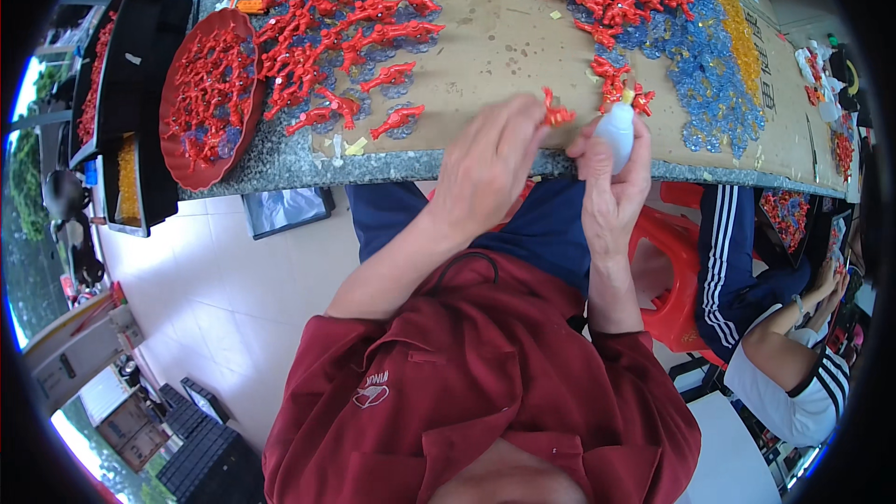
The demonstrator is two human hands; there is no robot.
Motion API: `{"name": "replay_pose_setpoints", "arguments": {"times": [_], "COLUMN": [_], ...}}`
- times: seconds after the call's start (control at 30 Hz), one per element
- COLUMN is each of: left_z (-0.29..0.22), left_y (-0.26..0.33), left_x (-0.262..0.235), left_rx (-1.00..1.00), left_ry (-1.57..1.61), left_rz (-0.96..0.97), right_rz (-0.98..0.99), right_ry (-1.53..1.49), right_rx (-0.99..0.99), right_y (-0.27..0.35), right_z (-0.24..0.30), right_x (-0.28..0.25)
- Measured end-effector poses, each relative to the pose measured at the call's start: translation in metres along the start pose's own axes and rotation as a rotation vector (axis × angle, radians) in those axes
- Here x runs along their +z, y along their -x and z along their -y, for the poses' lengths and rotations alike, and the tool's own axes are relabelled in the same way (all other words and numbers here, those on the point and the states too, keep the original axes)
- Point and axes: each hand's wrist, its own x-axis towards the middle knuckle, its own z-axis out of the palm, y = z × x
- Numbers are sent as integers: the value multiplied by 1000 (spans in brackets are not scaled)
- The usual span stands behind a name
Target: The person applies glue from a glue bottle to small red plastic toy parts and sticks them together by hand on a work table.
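Observation:
My left hand [483,171], slightly blurred, is over the table's near edge with its fingertips closed on a small red plastic figure [557,113]. Just to the right, my right hand [613,189] wraps round a white squeeze bottle [615,133], held upright with its yellowish nozzle pointing up and away from me. Bottle and held figure are a short gap apart. Behind the bottle, more red figures [611,77] stand on the cardboard. To the left of my hands, several red figures [397,119] rest on clear bluish discs.
A red oval tray [245,131] of figures stands at the table's left. Blue clear discs [714,103] and yellow pieces [737,33] lie in heaps on the cardboard [485,61]. Black bins [140,65] stand beyond the left edge. A co-worker [789,364] sits at the right, near a red stool [667,271].

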Motion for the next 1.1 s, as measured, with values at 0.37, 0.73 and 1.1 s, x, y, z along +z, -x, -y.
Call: {"name": "replay_pose_setpoints", "arguments": {"times": [0.37,0.73,1.1], "left_z": [-7,10,6], "left_y": [47,57,54], "left_x": [-40,-28,-25], "left_rx": [-964,-1112,-1124], "left_ry": [1504,2119,2184], "left_rz": [12,56,32], "right_rz": [268,233,263], "right_ry": [83,290,394], "right_rx": [-60,-301,-341], "right_y": [21,19,22], "right_z": [8,32,37], "right_x": [10,-16,-20]}}
